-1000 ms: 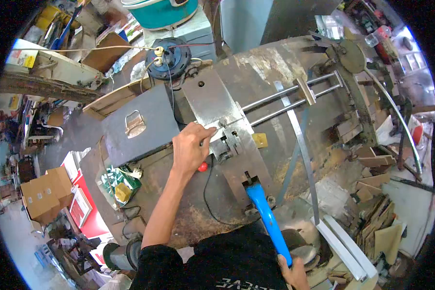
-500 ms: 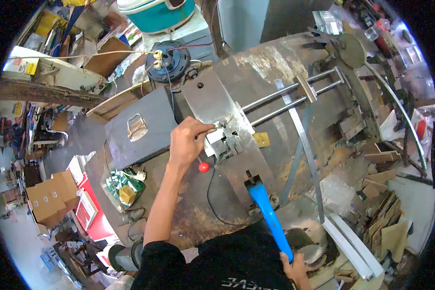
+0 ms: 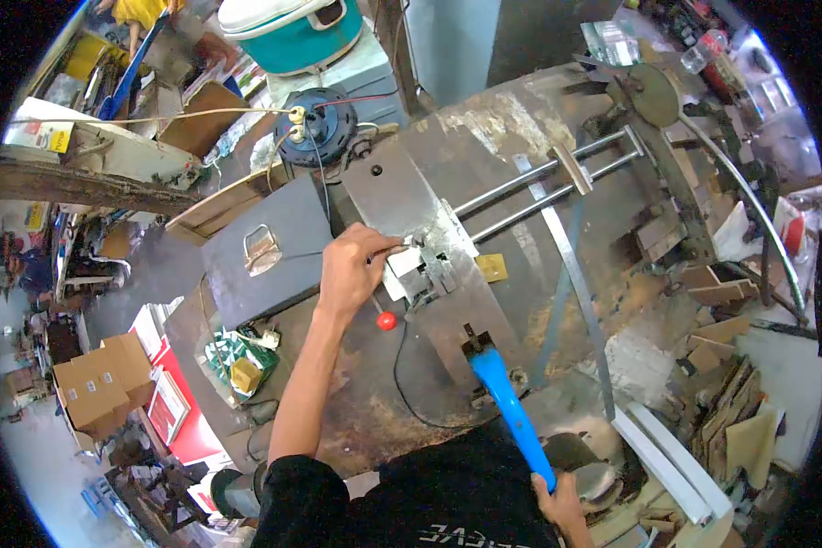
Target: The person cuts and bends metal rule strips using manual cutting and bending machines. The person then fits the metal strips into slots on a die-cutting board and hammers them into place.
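Note:
My left hand is closed in a pinch on a thin metal rod at the left side of the bench jig. The rod's tip lies by the metal block in the middle of the plate. Down at the lower right, my right hand is wrapped round the end of a long blue handle, whose upper end meets a dark slot in the plate. Just below my left hand is a red ball knob. Two parallel steel rods run from the plate toward the upper right, with a crosspiece on them.
A dark grey case lies left of the plate, and a round cable reel stands behind it. A flat metal strip crosses the bench on the right. Green packaging is at the lower left, white bars at the lower right.
The thin rod in my left hand has drawn back left from the block, and its far end now shows left of my hand. The blue handle has swung slightly right with my right hand.

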### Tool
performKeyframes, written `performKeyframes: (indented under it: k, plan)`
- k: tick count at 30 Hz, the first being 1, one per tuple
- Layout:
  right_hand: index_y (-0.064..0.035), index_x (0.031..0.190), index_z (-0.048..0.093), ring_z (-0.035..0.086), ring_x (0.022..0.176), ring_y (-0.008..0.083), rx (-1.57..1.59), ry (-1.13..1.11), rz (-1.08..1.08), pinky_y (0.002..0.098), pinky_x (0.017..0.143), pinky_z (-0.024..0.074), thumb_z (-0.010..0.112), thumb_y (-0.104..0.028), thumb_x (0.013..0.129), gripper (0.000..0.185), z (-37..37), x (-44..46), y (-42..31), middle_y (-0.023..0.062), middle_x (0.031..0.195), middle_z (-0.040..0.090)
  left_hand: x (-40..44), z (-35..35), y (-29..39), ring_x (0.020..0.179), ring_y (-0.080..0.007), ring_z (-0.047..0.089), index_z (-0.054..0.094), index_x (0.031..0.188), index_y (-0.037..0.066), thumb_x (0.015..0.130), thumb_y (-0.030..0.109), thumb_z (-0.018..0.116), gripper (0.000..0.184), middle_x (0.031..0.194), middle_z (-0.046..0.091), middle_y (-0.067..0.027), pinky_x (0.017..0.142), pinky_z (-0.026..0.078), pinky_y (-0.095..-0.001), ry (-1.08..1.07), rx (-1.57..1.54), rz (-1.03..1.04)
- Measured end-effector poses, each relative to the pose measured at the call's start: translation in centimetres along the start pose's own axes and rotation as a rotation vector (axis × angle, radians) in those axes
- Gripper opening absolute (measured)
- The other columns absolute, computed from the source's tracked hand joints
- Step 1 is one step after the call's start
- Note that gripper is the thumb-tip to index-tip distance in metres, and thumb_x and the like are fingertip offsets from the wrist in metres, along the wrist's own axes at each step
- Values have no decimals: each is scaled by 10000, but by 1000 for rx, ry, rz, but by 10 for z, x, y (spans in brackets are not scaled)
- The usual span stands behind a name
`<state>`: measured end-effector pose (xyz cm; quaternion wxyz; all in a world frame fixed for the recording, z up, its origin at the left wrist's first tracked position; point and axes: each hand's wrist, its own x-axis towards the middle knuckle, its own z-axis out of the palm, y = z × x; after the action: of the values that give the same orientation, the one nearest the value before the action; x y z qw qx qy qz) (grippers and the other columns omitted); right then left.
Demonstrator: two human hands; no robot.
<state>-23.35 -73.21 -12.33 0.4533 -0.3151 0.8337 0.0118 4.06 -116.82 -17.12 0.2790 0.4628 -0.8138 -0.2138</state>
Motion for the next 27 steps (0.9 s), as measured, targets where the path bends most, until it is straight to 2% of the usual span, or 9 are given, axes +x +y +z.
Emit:
performKeyframes:
  k: [10, 14, 18, 20, 21, 22, 23, 25, 27]
  plan:
    - [109, 875, 622, 600, 860, 475, -4, 40, 29, 518, 798, 483, 619, -666, 836, 776, -25, -11, -32, 338, 901, 600, 5, -13, 2, 731, -277, 614, 750, 914, 52, 681, -29, 694, 253, 744, 650, -96, 652, 497, -376, -18, -26, 158]
    - [82, 726, 646, 652, 763, 432, -20, 234, -49, 512, 702, 508, 567, -767, 793, 855, -7, -8, -24, 305, 758, 632, 3, -50, 85, 682, -265, 561, 736, 934, 55, 657, -58, 686, 303, 691, 586, -81, 606, 468, -370, 32, 63, 391]
    - [36, 712, 685, 664, 623, 386, 192, 147, -163, 492, 622, 520, 537, -797, 786, 849, 23, 15, 1, 239, 661, 651, -13, -55, 197, 655, -278, 553, 738, 939, 43, 643, -92, 687, 329, 689, 587, -96, 596, 454, -350, -81, -158, 627]
    - [32, 899, 704, 683, 815, 398, 296, 377, -301, 479, 738, 535, 640, -714, 786, 758, 38, 20, 6, 261, 883, 688, -35, -40, 242, 659, -251, 624, 743, 963, 26, 669, -94, 704, 320, 708, 646, -110, 633, 476, -327, -196, -395, 707]
    - [30, 1047, 681, 668, 972, 368, 475, 623, -440, 432, 853, 531, 717, -610, 790, 691, 29, -3, -4, 246, 1047, 684, -56, -42, 270, 722, -211, 655, 739, 804, 18, 737, -105, 680, 152, 791, 709, -121, 676, 502, -304, -290, -468, 649]
    - [3, 1234, 615, 641, 1082, 278, 593, 841, -610, 396, 902, 512, 774, -420, 818, 615, 33, -13, -2, 191, 1204, 647, -74, -42, 278, 743, -213, 656, 721, 877, 10, 736, -103, 693, 183, 828, 709, -125, 680, 504, -308, -422, -510, 768]
    - [23, 1225, 609, 597, 1145, 235, 1172, 669, -692, 387, 988, 478, 773, -360, 836, 570, 8, -66, -16, 157, 1210, 640, -85, -36, 285, 764, -215, 657, 702, 950, 2, 735, -101, 706, 238, 865, 710, -128, 684, 506, -312, -554, -539, 882]
    - [11, 1198, 626, 638, 979, 169, 1577, 708, -1036, 354, 859, 538, 786, -288, 838, 495, 9, -114, 4, 103, 1212, 630, -131, -16, 329, 595, -166, 593, 737, 855, 63, 842, 25, 715, 46, 753, 662, -64, 597, 480, -316, -689, -832, 960]
    - [16, 1102, 669, 633, 797, 102, 1467, 717, -828, 296, 666, 540, 779, -231, 853, 368, 7, -206, 34, 60, 1060, 674, -173, -13, 376, 599, -161, 576, 754, 861, 30, 824, -20, 727, 68, 740, 682, -77, 601, 480, -316, -1114, -609, 942]
